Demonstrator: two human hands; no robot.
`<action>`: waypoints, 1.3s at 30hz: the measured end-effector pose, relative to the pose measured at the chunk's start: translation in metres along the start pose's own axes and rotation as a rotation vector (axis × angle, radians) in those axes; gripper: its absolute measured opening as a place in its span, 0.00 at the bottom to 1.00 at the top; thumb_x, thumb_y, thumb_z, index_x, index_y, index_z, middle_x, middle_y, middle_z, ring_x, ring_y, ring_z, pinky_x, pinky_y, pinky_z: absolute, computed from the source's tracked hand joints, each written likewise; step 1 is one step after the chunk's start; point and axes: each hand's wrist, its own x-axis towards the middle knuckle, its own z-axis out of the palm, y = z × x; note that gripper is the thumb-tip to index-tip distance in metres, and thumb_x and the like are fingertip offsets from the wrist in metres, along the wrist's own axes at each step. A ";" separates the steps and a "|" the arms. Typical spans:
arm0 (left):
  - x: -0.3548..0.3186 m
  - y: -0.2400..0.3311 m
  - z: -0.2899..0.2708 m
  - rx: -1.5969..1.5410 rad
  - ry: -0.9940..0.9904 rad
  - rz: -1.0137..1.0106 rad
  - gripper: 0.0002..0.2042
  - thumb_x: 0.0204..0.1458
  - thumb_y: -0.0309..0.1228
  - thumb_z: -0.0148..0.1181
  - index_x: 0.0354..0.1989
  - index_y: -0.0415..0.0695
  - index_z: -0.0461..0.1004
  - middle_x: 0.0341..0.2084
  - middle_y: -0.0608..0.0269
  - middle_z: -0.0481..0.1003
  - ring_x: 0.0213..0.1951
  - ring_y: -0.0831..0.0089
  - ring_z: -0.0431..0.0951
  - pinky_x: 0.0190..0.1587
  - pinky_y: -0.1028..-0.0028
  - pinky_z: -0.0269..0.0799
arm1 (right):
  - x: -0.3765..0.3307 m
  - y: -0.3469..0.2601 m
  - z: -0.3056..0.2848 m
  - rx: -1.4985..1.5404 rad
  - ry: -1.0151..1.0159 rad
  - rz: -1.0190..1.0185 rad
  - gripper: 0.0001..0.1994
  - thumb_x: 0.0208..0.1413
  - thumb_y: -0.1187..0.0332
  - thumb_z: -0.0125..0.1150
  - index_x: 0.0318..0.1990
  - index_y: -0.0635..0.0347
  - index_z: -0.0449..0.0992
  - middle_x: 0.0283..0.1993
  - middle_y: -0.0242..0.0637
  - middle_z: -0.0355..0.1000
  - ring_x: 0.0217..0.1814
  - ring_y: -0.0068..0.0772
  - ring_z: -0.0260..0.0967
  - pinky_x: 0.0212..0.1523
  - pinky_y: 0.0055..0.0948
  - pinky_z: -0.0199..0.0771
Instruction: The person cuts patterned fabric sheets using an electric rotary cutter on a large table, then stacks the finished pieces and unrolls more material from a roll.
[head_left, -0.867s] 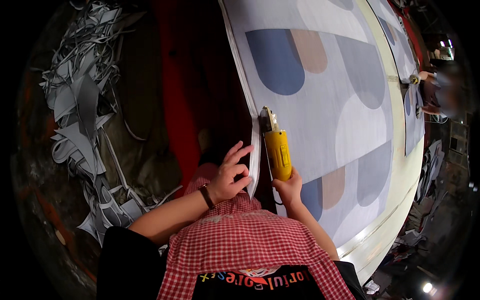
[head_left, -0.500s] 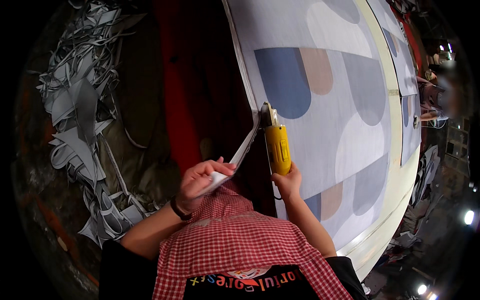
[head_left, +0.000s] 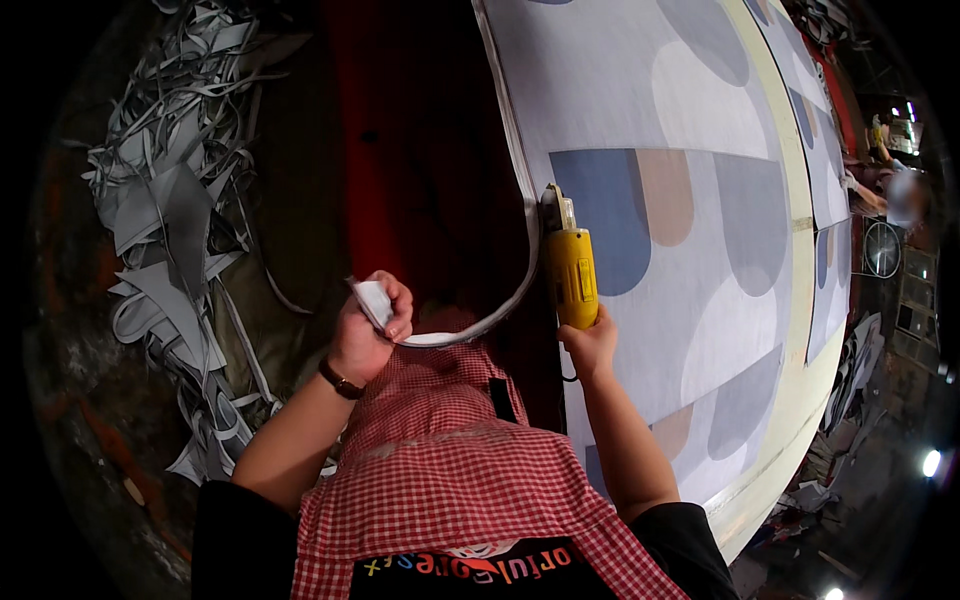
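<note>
My right hand (head_left: 592,345) grips the rear of a yellow electric cutter (head_left: 570,268) that stands on the left edge of a wide sheet of fabric (head_left: 660,110) printed with blue, grey and tan rounded shapes. The cutter's front end meets the fabric edge. A narrow pale strip (head_left: 480,325) curves from the cutter down to my left hand (head_left: 372,325), which is closed on its free end and holds it away from the table, to the left. I wear a red checked apron (head_left: 440,470).
A heap of grey and white fabric offcuts (head_left: 170,230) lies on the floor at the left. A dark red band (head_left: 410,130) runs beside the table edge. Another person (head_left: 895,195) is at the far right end, near a round fan (head_left: 882,250).
The cutter has advanced along the fabric edge. My left hand took hold of the trimmed strip and pulled it leftward, so the strip now hangs in a long curve.
</note>
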 end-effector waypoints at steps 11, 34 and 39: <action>0.163 -0.004 0.006 0.782 0.003 -0.172 0.16 0.53 0.24 0.46 0.51 0.40 0.62 0.38 0.65 0.71 0.35 0.81 0.70 0.28 0.85 0.64 | 0.066 -0.071 0.027 0.059 -0.011 -0.029 0.26 0.29 0.72 0.61 0.43 0.66 0.69 0.35 0.42 0.73 0.38 0.37 0.71 0.42 0.29 0.69; 0.340 0.067 0.024 0.874 0.016 -0.194 0.15 0.50 0.20 0.53 0.47 0.41 0.69 0.41 0.64 0.71 0.34 0.79 0.70 0.38 0.79 0.66 | 0.226 -0.228 0.078 0.112 -0.054 -0.102 0.16 0.30 0.78 0.58 0.34 0.66 0.68 0.22 0.31 0.67 0.18 0.20 0.62 0.18 0.20 0.63; 0.382 0.125 0.046 0.809 0.041 -0.298 0.20 0.49 0.18 0.50 0.52 0.46 0.64 0.46 0.69 0.69 0.34 0.83 0.67 0.29 0.82 0.61 | 0.259 -0.272 0.097 0.088 -0.020 -0.055 0.16 0.30 0.78 0.58 0.33 0.66 0.68 0.22 0.31 0.66 0.18 0.20 0.62 0.18 0.20 0.63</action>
